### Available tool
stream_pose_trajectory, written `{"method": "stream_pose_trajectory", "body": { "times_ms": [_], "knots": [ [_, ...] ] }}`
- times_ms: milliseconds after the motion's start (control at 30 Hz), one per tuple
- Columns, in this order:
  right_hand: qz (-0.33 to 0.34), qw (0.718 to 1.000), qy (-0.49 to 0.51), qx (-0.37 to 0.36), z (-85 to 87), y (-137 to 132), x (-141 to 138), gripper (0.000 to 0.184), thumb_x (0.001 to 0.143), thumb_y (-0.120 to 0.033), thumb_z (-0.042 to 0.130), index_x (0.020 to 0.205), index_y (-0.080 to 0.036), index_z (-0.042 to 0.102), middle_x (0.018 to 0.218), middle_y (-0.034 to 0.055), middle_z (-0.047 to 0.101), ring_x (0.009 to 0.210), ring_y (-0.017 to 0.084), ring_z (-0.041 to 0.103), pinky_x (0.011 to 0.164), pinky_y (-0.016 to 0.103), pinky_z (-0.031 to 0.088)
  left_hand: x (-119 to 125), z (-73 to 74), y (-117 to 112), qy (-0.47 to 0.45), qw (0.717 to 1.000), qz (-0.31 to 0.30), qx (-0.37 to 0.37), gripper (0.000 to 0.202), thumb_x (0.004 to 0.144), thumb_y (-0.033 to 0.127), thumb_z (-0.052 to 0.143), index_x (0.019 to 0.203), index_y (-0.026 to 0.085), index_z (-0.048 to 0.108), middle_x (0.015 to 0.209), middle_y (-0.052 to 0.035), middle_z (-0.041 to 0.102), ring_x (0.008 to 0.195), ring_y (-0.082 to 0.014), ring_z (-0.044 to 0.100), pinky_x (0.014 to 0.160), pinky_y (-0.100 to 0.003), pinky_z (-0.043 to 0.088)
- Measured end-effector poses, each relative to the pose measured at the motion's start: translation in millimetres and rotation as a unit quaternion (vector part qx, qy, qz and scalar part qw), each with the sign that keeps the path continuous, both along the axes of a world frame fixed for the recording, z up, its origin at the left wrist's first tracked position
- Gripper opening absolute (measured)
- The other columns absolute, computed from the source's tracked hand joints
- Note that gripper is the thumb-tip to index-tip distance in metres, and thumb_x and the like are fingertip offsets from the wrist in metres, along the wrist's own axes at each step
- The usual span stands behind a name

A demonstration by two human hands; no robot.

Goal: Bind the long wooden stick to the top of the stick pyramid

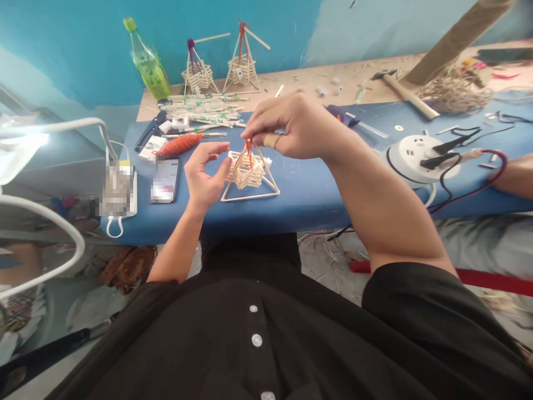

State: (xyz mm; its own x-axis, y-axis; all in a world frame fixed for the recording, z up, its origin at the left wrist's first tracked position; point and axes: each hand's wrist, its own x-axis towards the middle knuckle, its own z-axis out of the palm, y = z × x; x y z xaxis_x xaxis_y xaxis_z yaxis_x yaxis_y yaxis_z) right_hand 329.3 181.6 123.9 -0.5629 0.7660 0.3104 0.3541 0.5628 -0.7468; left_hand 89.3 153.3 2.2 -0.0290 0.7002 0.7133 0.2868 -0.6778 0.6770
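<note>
An upright wooden-stick pyramid is rested on the blue-covered tabletop, its orange-banded apex pinched between thumb and fingers of the right hand, apparently to keep it steady; beside it the left hand is held empty, thumb and fingers parted, perhaps for bracing. Beyond, loose sticks are heaped before two similar pyramids, set near a teal wall.

Passage between frame and power hub, sticks behind, perhaps blocking

The head view looks down at both hands, seemingly near.
</note>
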Motion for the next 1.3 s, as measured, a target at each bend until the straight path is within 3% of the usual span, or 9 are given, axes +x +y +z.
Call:
{"method": "stream_pose_trajectory", "body": {
  "times_ms": [233,367,633,767,933,1033,1133,1200,1300],
  "knots": [
    [-0.132,0.989,-0.004,0.071,-5.5,-13,-17,0.017,0.092,-0.044,0.087,0.089,-0.028,0.083,0.100,0.0069,0.082,0.110,0.032,0.074,0.096,0.046,0.066,-12,19.0,18,0.027,0.995,-0.021,0.094,0.034,0.108,0.063,0.073,0.124,0.034,0.080,0.119,-0.0007,0.085,0.113,-0.0216,0.080,0.085,-0.044,0.067],
    [-0.195,0.976,0.019,0.090,-20.7,-16,-23,0.019,0.095,-0.048,0.084,0.090,-0.029,0.083,0.099,0.0070,0.082,0.114,0.034,0.075,0.099,0.047,0.065,-5,34.2,34,0.079,0.994,-0.070,0.041,0.039,0.104,0.065,0.076,0.131,0.038,0.080,0.132,-0.0041,0.082,0.124,-0.0292,0.079,0.098,-0.051,0.070],
    [-0.198,0.977,0.076,0.033,-33.2,-20,-15,0.027,0.094,-0.053,0.087,0.091,-0.026,0.085,0.093,0.0076,0.082,0.099,0.030,0.076,0.084,0.042,0.064,15,26.0,52,0.077,0.989,-0.124,0.039,0.029,0.101,0.053,0.081,0.125,0.038,0.086,0.119,-0.0060,0.085,0.120,-0.0327,0.082,0.114,-0.062,0.068],
    [-0.183,0.978,0.096,0.013,-31.6,-17,-12,0.034,0.092,-0.057,0.090,0.085,-0.024,0.083,0.088,0.0073,0.080,0.090,0.027,0.075,0.077,0.039,0.061,19,21.0,48,0.083,0.988,-0.110,0.064,0.029,0.103,0.051,0.080,0.127,0.036,0.087,0.123,-0.0066,0.087,0.120,-0.0314,0.083,0.115,-0.059,0.068],
    [-0.200,0.972,0.122,0.024,-34.8,-26,-14,0.032,0.103,-0.055,0.076,0.093,-0.024,0.082,0.095,0.0067,0.079,0.077,0.020,0.069,0.072,0.036,0.058,21,25.5,44,0.097,0.988,-0.079,0.091,0.027,0.105,0.051,0.079,0.123,0.034,0.088,0.119,-0.0050,0.089,0.113,-0.0286,0.086,0.110,-0.054,0.072],
    [-0.280,0.941,0.160,0.097,-54.8,-37,-12,0.028,0.107,-0.048,0.065,0.097,-0.026,0.080,0.105,0.0074,0.078,0.088,0.020,0.071,0.079,0.036,0.058,17,32.7,46,0.105,0.986,-0.095,0.093,0.021,0.106,0.047,0.078,0.118,0.034,0.089,0.114,-0.0042,0.090,0.110,-0.0280,0.086,0.108,-0.054,0.073],
    [-0.341,0.912,0.171,0.147,-89.4,-46,-8,0.027,0.104,-0.045,0.058,0.096,-0.026,0.075,0.101,0.0070,0.075,0.092,0.022,0.069,0.079,0.037,0.057,9,40.6,51,0.132,0.981,-0.115,0.084,0.018,0.103,0.040,0.080,0.116,0.035,0.090,0.116,-0.0026,0.090,0.111,-0.0275,0.087,0.108,-0.052,0.074],
    [-0.349,0.910,0.165,0.152,-113.0,-51,-9,0.030,0.100,-0.050,0.059,0.106,-0.025,0.074,0.107,0.0076,0.075,0.095,0.023,0.070,0.078,0.038,0.057,3,44.4,54,0.152,0.976,-0.138,0.077,0.021,0.103,0.034,0.077,0.119,0.037,0.090,0.119,-0.0010,0.090,0.114,-0.0272,0.087,0.108,-0.052,0.074],
    [-0.367,0.901,0.136,0.190,-137.7,-59,-22,0.048,0.093,-0.065,0.067,0.118,-0.024,0.071,0.120,0.0131,0.074,0.115,0.031,0.070,0.096,0.047,0.061,-3,46.3,56,0.166,0.970,-0.167,0.058,0.032,0.104,0.025,0.068,0.124,0.039,0.089,0.122,0.0009,0.089,0.120,-0.0266,0.086,0.114,-0.053,0.072]
  ]
}}
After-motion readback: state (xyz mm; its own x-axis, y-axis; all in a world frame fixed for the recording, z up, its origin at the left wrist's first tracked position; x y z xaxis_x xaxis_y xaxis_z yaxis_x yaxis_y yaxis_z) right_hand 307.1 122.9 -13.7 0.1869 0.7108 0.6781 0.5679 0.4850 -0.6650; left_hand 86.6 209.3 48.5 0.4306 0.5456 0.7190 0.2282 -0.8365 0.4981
